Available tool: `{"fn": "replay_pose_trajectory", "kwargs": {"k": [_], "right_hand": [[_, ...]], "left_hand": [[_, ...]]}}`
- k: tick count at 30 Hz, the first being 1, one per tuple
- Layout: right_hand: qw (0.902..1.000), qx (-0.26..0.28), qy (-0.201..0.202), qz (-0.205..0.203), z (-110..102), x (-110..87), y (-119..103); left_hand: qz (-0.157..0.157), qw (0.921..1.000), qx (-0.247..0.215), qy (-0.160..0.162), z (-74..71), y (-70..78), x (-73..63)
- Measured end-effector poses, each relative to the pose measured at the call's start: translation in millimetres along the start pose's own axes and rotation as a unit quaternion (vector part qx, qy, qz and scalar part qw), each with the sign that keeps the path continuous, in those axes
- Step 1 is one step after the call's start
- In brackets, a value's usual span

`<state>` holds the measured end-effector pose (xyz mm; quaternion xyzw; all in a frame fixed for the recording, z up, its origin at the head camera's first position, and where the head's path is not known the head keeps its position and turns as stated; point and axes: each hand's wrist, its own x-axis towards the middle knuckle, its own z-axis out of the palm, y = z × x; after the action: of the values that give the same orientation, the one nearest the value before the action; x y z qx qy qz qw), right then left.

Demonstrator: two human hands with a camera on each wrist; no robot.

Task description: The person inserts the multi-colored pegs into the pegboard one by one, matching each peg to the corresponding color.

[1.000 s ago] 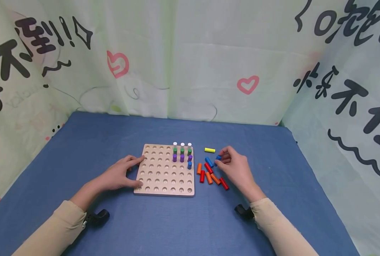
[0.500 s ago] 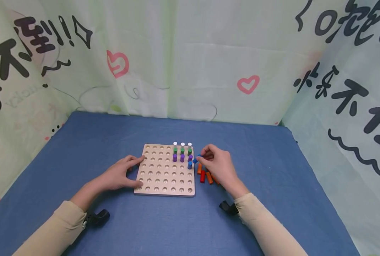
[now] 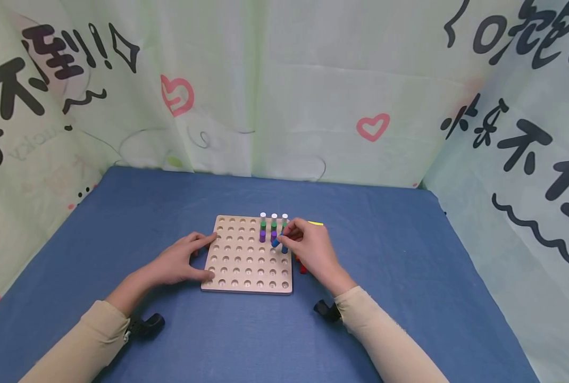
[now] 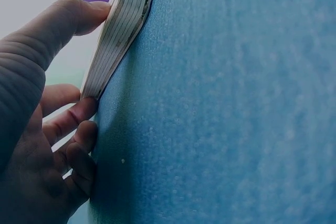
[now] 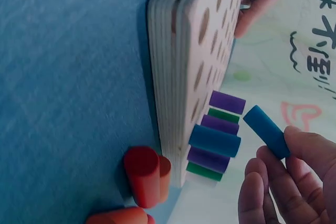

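Observation:
A light wooden pegboard (image 3: 243, 265) with rows of round holes lies on the blue cloth. My left hand (image 3: 181, 260) rests at its left edge, thumb and index finger spread apart. The thumb (image 4: 79, 17) touches the board's edge in the left wrist view. Between thumb and fingers, my right hand (image 3: 313, 252) pinches a blue peg (image 5: 266, 131), tilted above the board's right side. Below it a second blue peg (image 5: 215, 140) stands in a hole. Behind are rows of white pegs (image 3: 274, 217), green pegs (image 3: 262, 226) and purple pegs (image 3: 262, 236), partly hidden by my right hand.
Right of the board, loose red pegs (image 5: 142, 176) and orange pegs (image 5: 118, 217) lie on the cloth, mostly covered by my right hand in the head view. A yellow peg (image 3: 316, 223) lies farther back. A printed curtain (image 3: 303, 143) closes off the back and sides.
My right hand has carried the blue peg leftward from the loose pegs to over the pegboard, beside the standing blue peg. My left hand has stayed at the board's edge.

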<state>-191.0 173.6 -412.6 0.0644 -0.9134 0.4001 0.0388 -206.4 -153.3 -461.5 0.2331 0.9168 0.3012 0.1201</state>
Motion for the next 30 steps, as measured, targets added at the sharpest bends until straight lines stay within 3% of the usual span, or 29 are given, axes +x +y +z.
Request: {"fn": "replay_pose_trajectory", "kwargs": {"k": [19, 27, 30], "right_hand": [[0.9952, -0.094, -0.025, 0.014, 11.6, 3.4, -0.5], [0.9911, -0.127, -0.036, -0.015, 13.2, 2.6, -0.9], [0.9912, -0.127, -0.020, -0.031, 13.4, 2.4, 0.3]], "left_hand": [[-0.004, 0.9999, 0.010, 0.005, 2.1, 0.0, 0.5], [-0.002, 1.0000, 0.008, 0.005, 1.5, 0.2, 0.3], [-0.002, 0.9999, 0.009, 0.005, 1.3, 0.6, 0.2]]}}
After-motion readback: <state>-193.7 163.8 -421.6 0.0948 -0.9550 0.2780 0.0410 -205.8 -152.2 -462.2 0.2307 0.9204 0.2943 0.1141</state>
